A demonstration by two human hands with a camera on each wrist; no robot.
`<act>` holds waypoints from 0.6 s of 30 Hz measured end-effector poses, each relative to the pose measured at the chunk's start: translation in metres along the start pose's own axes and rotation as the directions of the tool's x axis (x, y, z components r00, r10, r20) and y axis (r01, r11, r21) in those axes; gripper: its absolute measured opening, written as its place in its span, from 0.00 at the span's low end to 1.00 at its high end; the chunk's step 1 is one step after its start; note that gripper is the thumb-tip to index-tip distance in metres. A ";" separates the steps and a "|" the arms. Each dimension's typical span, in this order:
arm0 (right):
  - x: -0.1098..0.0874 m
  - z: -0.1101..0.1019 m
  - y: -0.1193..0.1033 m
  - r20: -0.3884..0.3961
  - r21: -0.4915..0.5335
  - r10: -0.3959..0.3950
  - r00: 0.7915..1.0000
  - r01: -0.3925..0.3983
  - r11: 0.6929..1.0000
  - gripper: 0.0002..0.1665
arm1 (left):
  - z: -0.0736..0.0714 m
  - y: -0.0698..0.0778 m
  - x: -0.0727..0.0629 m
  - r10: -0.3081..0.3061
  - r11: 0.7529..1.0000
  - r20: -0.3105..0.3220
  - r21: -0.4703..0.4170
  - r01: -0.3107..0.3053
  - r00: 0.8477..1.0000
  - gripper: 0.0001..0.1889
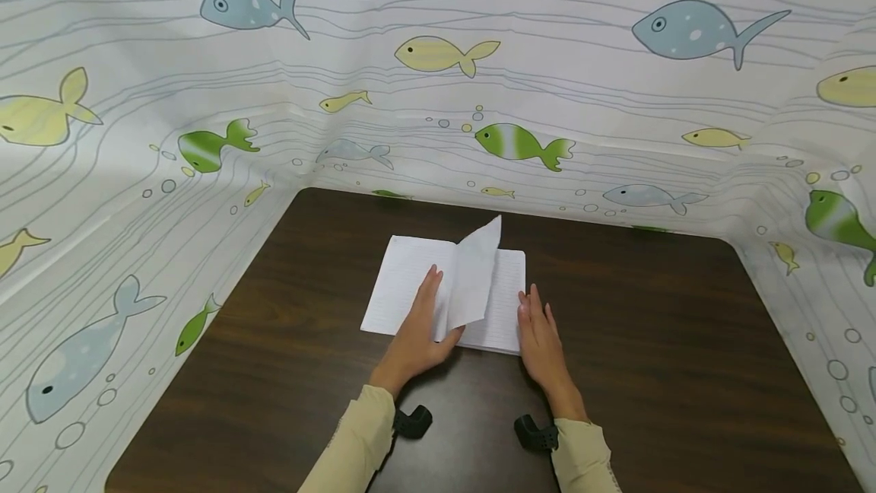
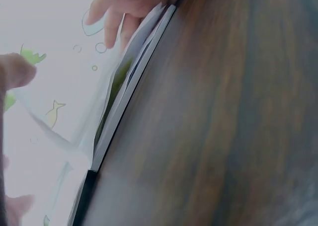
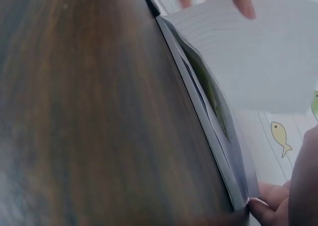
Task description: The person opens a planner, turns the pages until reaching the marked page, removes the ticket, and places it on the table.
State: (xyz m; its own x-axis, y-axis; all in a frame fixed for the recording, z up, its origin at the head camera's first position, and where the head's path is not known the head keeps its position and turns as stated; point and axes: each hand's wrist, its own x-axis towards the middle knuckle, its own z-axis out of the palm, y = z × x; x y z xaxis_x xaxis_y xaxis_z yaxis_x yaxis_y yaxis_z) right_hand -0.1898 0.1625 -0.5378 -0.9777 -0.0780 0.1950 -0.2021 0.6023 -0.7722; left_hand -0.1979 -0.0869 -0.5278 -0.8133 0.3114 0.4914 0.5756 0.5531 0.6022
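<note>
A lined notebook [image 1: 404,280] lies open on the table, one page [image 1: 477,272] standing up from its middle and leaning right. My left hand [image 1: 413,341] is over the left side, fingers straight along the left page and thumb spread out at the standing page's lower edge. Beside the notebook's right edge is my right hand [image 1: 544,341], its fingers extended and its thumb side against the edge. In the right wrist view, right-hand fingertips [image 3: 266,202] meet the corner of the page stack, and a gap shows between the pages.
The dark wooden table [image 1: 650,371] stretches around the notebook. White sheeting [image 1: 438,6] with printed fish walls off the back and both sides. A black wrist mount [image 1: 414,422] sits on the left wrist, another mount [image 1: 534,432] on the right.
</note>
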 end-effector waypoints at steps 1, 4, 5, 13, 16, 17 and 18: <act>0.000 0.000 0.000 -0.001 0.000 0.002 1.000 -0.002 1.000 0.38 | 0.000 0.000 0.000 0.005 1.000 -0.054 -0.002 -0.005 0.999 0.50; 0.000 0.001 0.001 0.000 -0.001 0.009 1.000 -0.009 1.000 0.38 | 0.002 -0.001 0.001 0.040 0.999 -0.249 0.031 -0.034 0.968 0.49; 0.000 0.001 0.001 0.004 -0.002 0.015 1.000 -0.015 1.000 0.38 | 0.003 -0.001 0.002 0.052 0.998 -0.317 0.048 -0.038 0.947 0.48; 0.000 0.000 0.000 0.026 -0.011 0.047 0.999 -0.047 0.999 0.39 | -0.003 0.002 0.005 0.011 0.964 -0.604 0.217 0.151 0.797 0.44; 0.000 0.000 0.000 0.019 -0.019 0.040 0.999 -0.039 0.999 0.39 | -0.006 0.002 0.005 -0.008 0.934 -0.558 0.291 0.205 0.830 0.40; 0.001 0.000 0.000 0.016 -0.018 0.040 0.999 -0.039 0.999 0.39 | -0.006 0.001 0.005 -0.014 0.921 -0.534 0.323 0.219 0.846 0.39; 0.001 0.000 0.000 0.013 -0.018 0.034 0.999 -0.034 0.999 0.39 | -0.006 0.001 0.005 -0.016 0.905 -0.507 0.360 0.229 0.862 0.37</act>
State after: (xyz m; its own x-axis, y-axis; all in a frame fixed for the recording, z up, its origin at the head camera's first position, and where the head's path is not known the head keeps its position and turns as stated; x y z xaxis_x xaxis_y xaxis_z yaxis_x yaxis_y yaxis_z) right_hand -0.1904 0.1622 -0.5379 -0.9846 -0.0680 0.1608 -0.1680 0.6191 -0.7671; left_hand -0.2008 -0.0897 -0.5214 -0.6678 -0.1322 0.7326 0.3046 0.8495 0.4309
